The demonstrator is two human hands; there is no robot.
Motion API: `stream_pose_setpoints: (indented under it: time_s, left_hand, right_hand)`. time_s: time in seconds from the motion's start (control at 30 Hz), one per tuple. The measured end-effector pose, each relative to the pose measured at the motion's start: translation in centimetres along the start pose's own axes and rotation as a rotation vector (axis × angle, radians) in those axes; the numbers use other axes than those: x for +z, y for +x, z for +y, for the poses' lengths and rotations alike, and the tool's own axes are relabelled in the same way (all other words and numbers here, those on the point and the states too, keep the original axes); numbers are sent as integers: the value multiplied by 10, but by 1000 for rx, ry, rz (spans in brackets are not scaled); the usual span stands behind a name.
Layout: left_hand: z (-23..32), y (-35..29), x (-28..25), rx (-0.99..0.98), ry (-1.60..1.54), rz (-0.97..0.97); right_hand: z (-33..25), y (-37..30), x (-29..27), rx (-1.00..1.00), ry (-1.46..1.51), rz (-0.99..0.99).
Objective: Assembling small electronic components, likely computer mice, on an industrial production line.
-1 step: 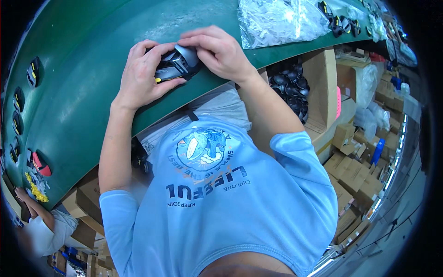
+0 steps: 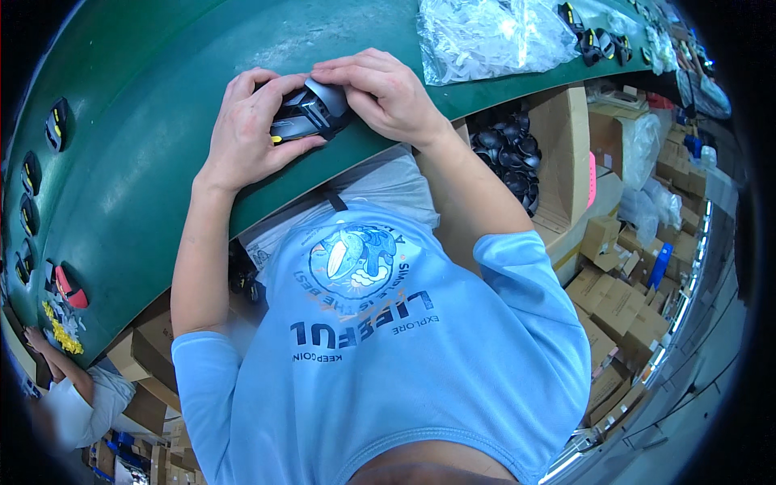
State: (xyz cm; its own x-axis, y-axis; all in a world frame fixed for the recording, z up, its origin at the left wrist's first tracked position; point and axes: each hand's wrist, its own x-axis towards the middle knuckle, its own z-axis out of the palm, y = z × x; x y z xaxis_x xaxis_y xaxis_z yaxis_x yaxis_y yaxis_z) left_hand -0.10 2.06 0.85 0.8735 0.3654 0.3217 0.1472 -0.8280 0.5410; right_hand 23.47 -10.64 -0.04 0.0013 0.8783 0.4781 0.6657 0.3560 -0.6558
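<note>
A black and grey computer mouse with a small yellow strip is held just above the green worktop, near its front edge. My left hand wraps round its left side, thumb along the near edge and fingers over the far edge. On its right end lies my right hand. The right fingertips rest over the top far corner, with the curled fingers against the side. The two hands cover part of the mouse, and its underside is hidden.
A clear bag of small translucent parts lies at the back right. Several similar mice line the left, beside a red and black piece and yellow bits. A carton of black shells stands below right. Another person's hand is far left.
My right fingers have come down slightly onto the top corner of the mouse and straightened together. The left hand and the mouse are practically where they were.
</note>
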Motion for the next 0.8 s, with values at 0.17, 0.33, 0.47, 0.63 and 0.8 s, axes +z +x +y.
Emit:
stream_pose_setpoints:
  time_s: [0.17,0.33,0.47,0.63,0.8]
  left_hand:
    - [-1,-4,1,-13,5,-1]
    - [-4,-5,6,58,-42,68]
    - [-2,-1,9,17,-68,77]
    - [-5,-4,6,59,-57,82]
    - [-3,-2,8,18,-64,77]
  right_hand:
    - [-5,16,-14,-20,-28,-200]
    - [0,27,-13,133,80,-326]
    - [-7,23,-31,124,193,-49]
    - [-3,8,-9,-56,-11,-165]
    - [1,-3,-6,-67,-87,-127]
